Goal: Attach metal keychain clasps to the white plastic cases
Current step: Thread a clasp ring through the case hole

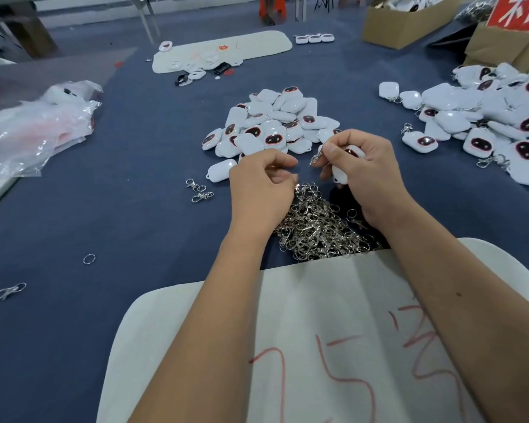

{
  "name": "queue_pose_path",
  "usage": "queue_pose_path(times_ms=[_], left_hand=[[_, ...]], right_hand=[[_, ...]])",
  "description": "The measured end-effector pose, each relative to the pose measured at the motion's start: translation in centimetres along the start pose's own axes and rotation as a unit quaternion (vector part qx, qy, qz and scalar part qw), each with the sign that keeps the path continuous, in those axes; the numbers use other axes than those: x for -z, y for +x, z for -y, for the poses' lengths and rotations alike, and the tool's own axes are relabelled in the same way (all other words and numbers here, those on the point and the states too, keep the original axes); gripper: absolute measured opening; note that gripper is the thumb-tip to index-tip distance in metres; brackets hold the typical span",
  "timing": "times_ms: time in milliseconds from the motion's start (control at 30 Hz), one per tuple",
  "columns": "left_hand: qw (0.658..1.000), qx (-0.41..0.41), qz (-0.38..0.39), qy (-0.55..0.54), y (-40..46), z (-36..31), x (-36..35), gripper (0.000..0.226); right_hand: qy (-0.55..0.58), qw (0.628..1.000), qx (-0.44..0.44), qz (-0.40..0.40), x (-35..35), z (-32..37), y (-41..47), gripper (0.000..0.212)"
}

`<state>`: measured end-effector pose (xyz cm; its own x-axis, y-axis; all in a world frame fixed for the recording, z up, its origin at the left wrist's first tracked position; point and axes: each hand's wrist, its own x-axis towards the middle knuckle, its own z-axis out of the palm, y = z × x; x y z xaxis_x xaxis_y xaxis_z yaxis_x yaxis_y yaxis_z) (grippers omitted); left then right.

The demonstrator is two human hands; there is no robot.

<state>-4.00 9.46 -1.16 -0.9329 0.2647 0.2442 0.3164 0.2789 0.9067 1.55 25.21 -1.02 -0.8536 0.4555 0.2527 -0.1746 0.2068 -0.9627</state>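
Even soft light; edges curved, left side blurred.

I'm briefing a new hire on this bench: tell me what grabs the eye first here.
The two hands meet mid-table: the right hand grips a white plastic case and pinches a metal clasp, the left hand curled beside it. Just beneath them lies a glittering heap of clasps. Behind sits a central pile of cases, with a larger pile at far right.

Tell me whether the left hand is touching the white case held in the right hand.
Apart. The head view shows blue table cloth between the left hand and the white case, which the right hand grips along with a clasp.
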Motion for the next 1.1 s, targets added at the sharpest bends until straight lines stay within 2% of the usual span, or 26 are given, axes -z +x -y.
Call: queue_pose_path(times_ms=[133, 233, 333, 567, 633, 700, 800, 967, 1100], left_hand=[[0.998, -0.057, 0.021, -0.007, -0.3, -0.6, -0.1, 0.029], [0.997, -0.068, 0.033, -0.017, -0.4, -0.6, -0.3, 0.03], [0.998, -0.067, 0.012, -0.008, -0.2, -0.5, -0.3, 0.019], [0.998, -0.047, -0.023, -0.023, 0.0, -0.3, -0.4, 0.012], [0.998, -0.041, -0.032, -0.026, 0.1, -0.2, -0.3, 0.009], [0.999, -0.04, -0.031, -0.017, 0.2, -0.2, -0.2, 0.007], [0.999, -0.044, -0.019, -0.002, 0.1, -0.2, -0.3, 0.006], [0.999, -0.034, -0.003, -0.022, 0.0, -0.3, -0.3, 0.011], [0.999, -0.018, 0.006, -0.04, -0.1, -0.4, -0.2, 0.013]], right_hand=[[0.0, 0.999, 0.016, 0.028, 0.1, 0.2, -0.2, 0.014], [-0.005, 0.999, 0.016, 0.029, 0.1, 0.2, -0.2, 0.013], [-0.006, 1.0, 0.011, 0.025, 0.1, 0.0, -0.2, 0.013], [-0.044, 0.999, 0.009, 0.004, -0.1, -0.3, 0.0, 0.009], [-0.092, 0.995, 0.04, -0.008, -0.3, -0.2, -0.2, 0.002], [-0.14, 0.987, 0.084, 0.002, -0.6, 0.1, -0.5, 0.01], [-0.179, 0.975, 0.126, 0.03, -1.0, 0.5, -0.9, 0.008], [-0.174, 0.979, 0.105, 0.026, -0.9, 0.7, -0.9, 0.004], [-0.163, 0.982, 0.091, 0.032, -0.8, 0.6, -0.9, 0.009]])
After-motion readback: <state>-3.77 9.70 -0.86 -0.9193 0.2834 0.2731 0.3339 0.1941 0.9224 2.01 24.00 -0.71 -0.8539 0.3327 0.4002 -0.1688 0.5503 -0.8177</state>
